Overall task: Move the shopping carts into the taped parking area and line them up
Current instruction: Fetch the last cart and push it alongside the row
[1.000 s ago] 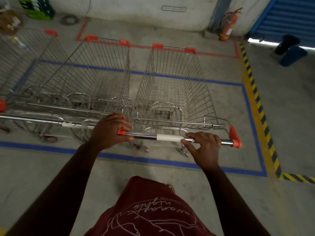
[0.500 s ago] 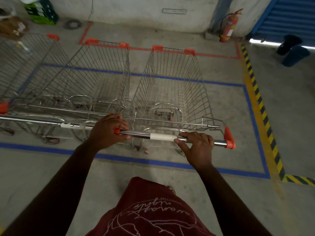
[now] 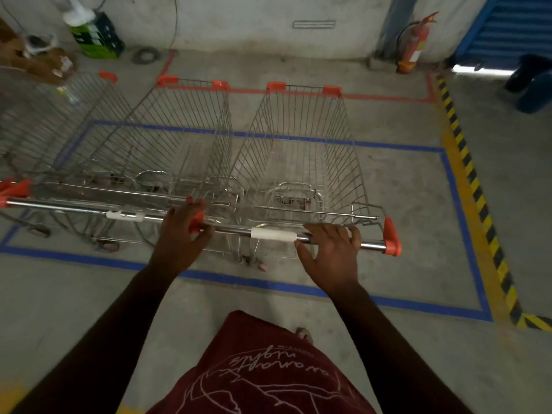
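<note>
Head view, right hand (image 3: 330, 255) loosening on cart handle (image 3: 370, 244)

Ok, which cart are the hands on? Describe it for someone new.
Find the blue taped rectangle on the floor. Carts stand side by side in it; take the rightmost cart, nearest the yellow-black stripe. Only its handle has free blue-taped floor to its right.

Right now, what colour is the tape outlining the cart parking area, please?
Blue tape, clearest in the head view.

Both arms reach forward; left hand (image 3: 182, 231) and right hand (image 3: 330, 253) loosely curled, fingers parting.
</note>
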The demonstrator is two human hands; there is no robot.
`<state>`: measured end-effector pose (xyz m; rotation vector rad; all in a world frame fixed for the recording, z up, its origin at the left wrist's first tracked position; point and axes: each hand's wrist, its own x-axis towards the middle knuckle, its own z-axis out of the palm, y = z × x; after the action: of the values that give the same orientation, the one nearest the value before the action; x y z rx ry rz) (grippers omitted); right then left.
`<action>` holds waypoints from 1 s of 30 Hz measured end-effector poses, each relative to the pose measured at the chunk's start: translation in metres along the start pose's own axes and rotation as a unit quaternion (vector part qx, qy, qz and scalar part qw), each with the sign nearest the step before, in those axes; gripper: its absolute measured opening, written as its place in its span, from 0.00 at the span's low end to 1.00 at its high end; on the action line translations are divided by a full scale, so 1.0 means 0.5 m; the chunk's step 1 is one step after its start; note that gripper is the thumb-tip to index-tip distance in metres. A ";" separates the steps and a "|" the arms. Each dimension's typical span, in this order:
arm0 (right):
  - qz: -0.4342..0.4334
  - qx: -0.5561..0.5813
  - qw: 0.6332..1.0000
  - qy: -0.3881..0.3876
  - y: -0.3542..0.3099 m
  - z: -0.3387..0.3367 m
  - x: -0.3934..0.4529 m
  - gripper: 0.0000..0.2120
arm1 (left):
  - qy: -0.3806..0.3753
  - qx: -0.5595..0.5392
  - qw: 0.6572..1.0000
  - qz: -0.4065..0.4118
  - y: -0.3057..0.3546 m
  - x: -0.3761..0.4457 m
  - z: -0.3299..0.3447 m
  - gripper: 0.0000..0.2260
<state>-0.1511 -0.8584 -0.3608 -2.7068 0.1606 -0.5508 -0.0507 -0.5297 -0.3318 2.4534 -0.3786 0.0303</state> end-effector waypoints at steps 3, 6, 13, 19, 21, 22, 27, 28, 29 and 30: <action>-0.038 0.036 0.999 0.010 -0.023 -0.007 -0.003 0.18 | 0.003 -0.001 0.998 0.059 0.033 -0.037 0.026 0.25; -0.061 0.093 0.994 0.017 -0.051 -0.014 -0.015 0.18 | 0.018 0.000 0.994 0.111 0.079 -0.070 0.041 0.20; -0.156 0.301 0.940 -0.035 -0.163 -0.013 -0.049 0.13 | 0.129 -0.072 0.987 -0.065 0.114 -0.198 0.005 0.09; -0.247 0.330 0.898 -0.151 -0.341 0.035 -0.062 0.07 | 0.212 -0.090 0.961 -0.151 0.040 -0.340 -0.062 0.08; -0.279 0.342 0.879 -0.183 -0.414 0.055 -0.077 0.06 | 0.230 -0.102 0.952 -0.176 -0.003 -0.399 -0.085 0.08; -0.292 0.346 0.869 -0.200 -0.455 0.065 -0.088 0.06 | 0.240 -0.114 0.945 -0.189 -0.027 -0.431 -0.098 0.07; -0.343 0.331 0.826 -0.303 -0.672 0.146 -0.187 0.06 | 0.290 -0.161 0.908 -0.256 -0.157 -0.613 -0.193 0.04; -0.352 0.332 0.816 -0.315 -0.717 0.163 -0.209 0.06 | 0.302 -0.170 0.899 -0.268 -0.184 -0.651 -0.215 0.05; -0.364 0.333 0.807 -0.324 -0.768 0.180 -0.233 0.06 | 0.316 -0.175 0.890 -0.280 -0.210 -0.688 -0.243 0.06; -0.376 0.335 0.797 -0.333 -0.823 0.196 -0.257 0.06 | 0.331 -0.184 0.879 -0.291 -0.241 -0.728 -0.271 0.07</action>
<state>-0.2150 -0.4218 -0.3334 -1.9837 -1.1141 0.1895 -0.3564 -0.2617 -0.3391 1.9296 0.6038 0.4795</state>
